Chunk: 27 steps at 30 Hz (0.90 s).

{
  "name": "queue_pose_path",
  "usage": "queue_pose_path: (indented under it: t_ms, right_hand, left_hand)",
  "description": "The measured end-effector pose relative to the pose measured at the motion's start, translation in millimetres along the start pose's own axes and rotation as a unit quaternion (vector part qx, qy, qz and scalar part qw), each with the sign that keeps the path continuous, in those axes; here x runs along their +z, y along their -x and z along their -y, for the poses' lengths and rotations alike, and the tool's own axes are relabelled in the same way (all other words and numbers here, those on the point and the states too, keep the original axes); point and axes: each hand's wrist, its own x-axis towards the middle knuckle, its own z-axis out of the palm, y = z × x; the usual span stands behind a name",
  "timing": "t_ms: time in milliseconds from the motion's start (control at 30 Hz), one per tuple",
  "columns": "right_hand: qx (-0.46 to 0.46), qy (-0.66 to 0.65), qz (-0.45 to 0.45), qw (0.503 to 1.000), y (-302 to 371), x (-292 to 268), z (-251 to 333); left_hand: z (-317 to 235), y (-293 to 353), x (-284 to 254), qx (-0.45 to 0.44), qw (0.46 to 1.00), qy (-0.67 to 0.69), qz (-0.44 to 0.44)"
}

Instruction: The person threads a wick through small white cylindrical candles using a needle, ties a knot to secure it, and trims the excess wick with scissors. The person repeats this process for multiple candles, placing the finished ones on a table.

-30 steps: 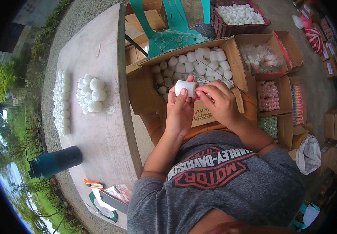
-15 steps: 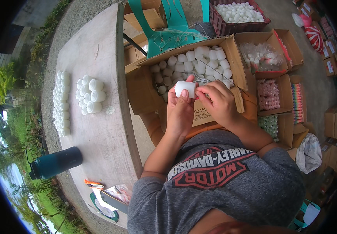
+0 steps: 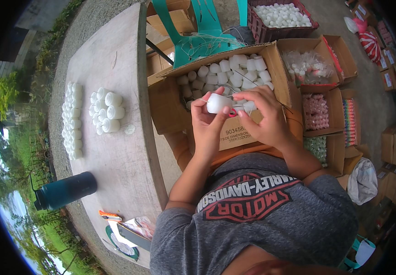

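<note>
My left hand point(image 3: 207, 120) is closed around a white cylindrical candle point(image 3: 219, 104), held sideways above a cardboard box. A thin wick-like strand shows at the candle's left end. Beside its other end is my right hand point(image 3: 263, 112), thumb and forefinger apart; its other fingers are partly hidden. A small red ring-shaped piece point(image 3: 232, 112) shows between the two hands; what it belongs to is unclear. Under the hands, the open box point(image 3: 166, 107) holds many loose white candles point(image 3: 234, 68) with thin metal rods lying over them.
On the table point(image 3: 133, 178) at left stand rows of white candles point(image 3: 74, 121), a smaller cluster point(image 3: 106, 110), a dark teal bottle point(image 3: 69, 189) and an orange cutter point(image 3: 110, 215). A green chair point(image 3: 202, 46) bears white strands. A crate point(image 3: 284, 32) and cartons point(image 3: 333, 107) stand right.
The candle has tilted in my left hand, turning more of its end to view. My right thumb and forefinger have parted and moved slightly away from the candle's end.
</note>
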Motion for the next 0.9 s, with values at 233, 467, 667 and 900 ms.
queue_pose_path:
  t_ms: [233,467,667,900]
  right_hand:
    - [-0.067,0.009,0.029,0.997,-19,5,-8]
    - [-0.140,-0.486,-0.002,0.862,-53,-72,33]
    - [-0.350,-0.323,-0.070,0.877,-59,-147,36]
    - [-0.126,0.150,-0.244,0.950,-46,-111,-14]
  left_hand:
    - [2,-5,-8,0.231,0.857,-0.459,0.048]
    - [-4,-16,-21,0.220,0.807,-0.540,0.094]
    - [2,-17,-15,0.288,0.751,-0.572,0.159]
    - [0,-11,-28,0.069,0.961,-0.164,0.211]
